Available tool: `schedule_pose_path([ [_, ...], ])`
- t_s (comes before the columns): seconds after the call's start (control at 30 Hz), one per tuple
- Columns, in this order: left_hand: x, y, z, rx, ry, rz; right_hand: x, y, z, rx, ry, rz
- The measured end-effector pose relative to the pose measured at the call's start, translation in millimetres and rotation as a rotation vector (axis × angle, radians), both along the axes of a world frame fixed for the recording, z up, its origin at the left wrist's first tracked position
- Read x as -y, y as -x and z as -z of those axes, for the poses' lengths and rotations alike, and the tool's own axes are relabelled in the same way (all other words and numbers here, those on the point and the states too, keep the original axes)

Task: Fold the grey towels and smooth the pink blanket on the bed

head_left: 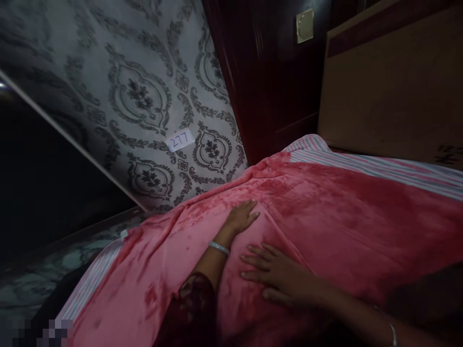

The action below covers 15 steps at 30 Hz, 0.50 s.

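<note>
A red and pink plush blanket (336,221) is spread before me, with a raised crease running through it near my hands. My left hand (241,217) rests palm down on the pink part, fingers stretched forward, a silver bangle at its wrist. Closer to me and to the right, my right hand (271,270) lies flat on the blanket with its fingers spread. Neither hand grips anything. Under the blanket, a striped sheet (379,168) shows along the far right edge and also at the lower left.
A large cardboard box (390,91) stands at the back right. Beside it is a dark red wooden panel (267,72) with a gold plate (304,26). The patterned wall (144,53) bears a paper label (180,140) reading 277. A dark flat panel (47,168) stands at left.
</note>
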<state>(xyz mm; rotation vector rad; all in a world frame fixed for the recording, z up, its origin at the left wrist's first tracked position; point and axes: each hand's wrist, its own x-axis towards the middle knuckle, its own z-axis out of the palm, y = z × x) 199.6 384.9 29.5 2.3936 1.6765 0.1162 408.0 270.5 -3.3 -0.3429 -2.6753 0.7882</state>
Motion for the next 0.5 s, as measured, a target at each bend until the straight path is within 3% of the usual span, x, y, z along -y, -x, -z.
schedule_pose_path([
  [0.17,24.8,-5.7,-25.7,-0.073,-0.076,-0.066,-2.5,-2.0,2.2,0.044,-0.060,0.003],
  [0.3,67.7,11.6,-40.4,0.127,-0.034,0.067,2.1,2.3,-19.3,0.038,-0.113,-0.053],
  [0.4,104.3,31.1,-46.3,0.203,0.007,0.142,10.8,21.9,-38.6,-0.017,-0.168,-0.193],
  [0.5,127.3,46.9,-46.4,0.161,0.064,0.095,17.0,50.6,-40.1,-0.074,-0.213,-0.365],
])
